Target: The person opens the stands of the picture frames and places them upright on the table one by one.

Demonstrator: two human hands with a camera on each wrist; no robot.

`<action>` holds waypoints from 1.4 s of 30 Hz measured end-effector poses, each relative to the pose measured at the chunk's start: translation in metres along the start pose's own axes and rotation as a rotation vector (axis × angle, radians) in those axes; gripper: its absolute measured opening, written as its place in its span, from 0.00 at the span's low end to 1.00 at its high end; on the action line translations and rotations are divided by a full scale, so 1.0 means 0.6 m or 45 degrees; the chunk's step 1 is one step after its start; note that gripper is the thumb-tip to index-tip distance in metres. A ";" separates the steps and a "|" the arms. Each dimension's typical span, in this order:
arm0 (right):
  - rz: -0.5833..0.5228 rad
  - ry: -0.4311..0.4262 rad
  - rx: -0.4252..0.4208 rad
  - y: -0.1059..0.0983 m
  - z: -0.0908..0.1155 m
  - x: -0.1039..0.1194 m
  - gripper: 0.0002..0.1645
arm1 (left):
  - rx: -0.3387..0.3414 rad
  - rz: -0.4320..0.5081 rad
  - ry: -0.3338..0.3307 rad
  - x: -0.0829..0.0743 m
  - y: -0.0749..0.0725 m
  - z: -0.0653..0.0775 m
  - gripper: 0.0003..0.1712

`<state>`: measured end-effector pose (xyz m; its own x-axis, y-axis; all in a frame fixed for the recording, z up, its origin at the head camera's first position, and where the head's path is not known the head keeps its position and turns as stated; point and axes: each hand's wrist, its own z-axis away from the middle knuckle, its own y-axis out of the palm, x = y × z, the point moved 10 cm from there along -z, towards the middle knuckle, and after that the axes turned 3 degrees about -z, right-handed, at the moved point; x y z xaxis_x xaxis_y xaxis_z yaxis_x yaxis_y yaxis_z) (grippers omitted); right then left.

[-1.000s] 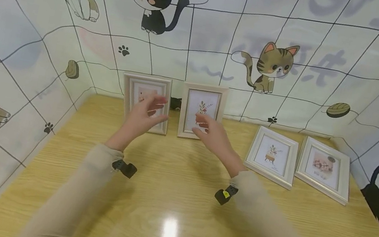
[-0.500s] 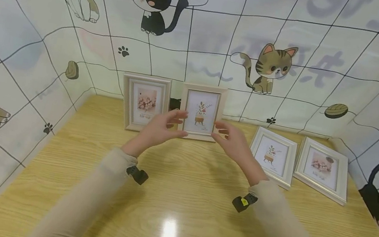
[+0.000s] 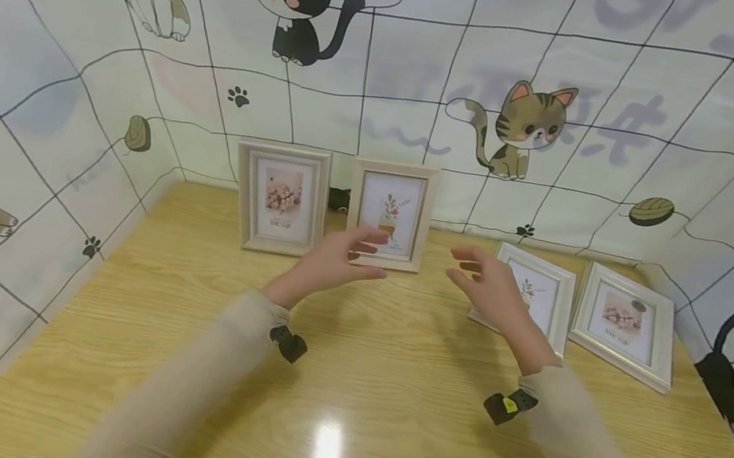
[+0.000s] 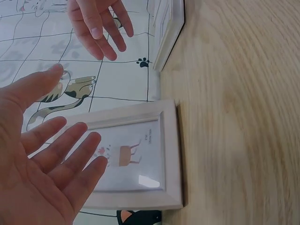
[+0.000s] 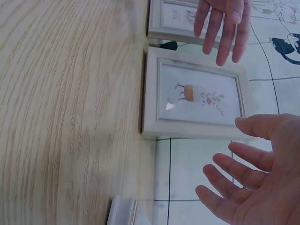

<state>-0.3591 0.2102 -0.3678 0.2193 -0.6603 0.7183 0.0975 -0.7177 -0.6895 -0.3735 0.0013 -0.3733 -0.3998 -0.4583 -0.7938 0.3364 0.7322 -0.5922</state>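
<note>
Both hands are raised over the table with fingers spread and nothing in them. In the head view my left hand (image 3: 335, 260) overlaps the lower left of an upright picture frame (image 3: 424, 218) with a potted-plant print. That same picture frame (image 4: 171, 154) shows beyond the fingers in the left wrist view. My right hand (image 3: 492, 290) is right of it, in front of a picture frame lying flat (image 3: 557, 295) whose left part it hides. To the left stands another upright picture frame (image 3: 277, 238) with a pink-flower print.
A second flat picture frame (image 3: 625, 328) with a flower print lies at the far right. The wooden table (image 3: 342, 372) meets a cat-patterned wall covering (image 3: 411, 65) at the back and both sides.
Both hands have moved right. Half a second ago they were at either side of the upright plant-print frame; now the right hand is apart from it. The frames stay in place.
</note>
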 end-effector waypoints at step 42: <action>0.273 0.227 -0.136 -0.116 0.113 -0.168 0.30 | 0.290 -0.025 0.068 -0.022 0.189 -0.066 0.32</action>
<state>-0.3223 0.3415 -0.3986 0.0493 -0.8208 0.5691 -0.0372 -0.5709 -0.8202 -0.3640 0.1103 -0.4246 -0.4504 -0.4398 -0.7769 0.5095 0.5879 -0.6283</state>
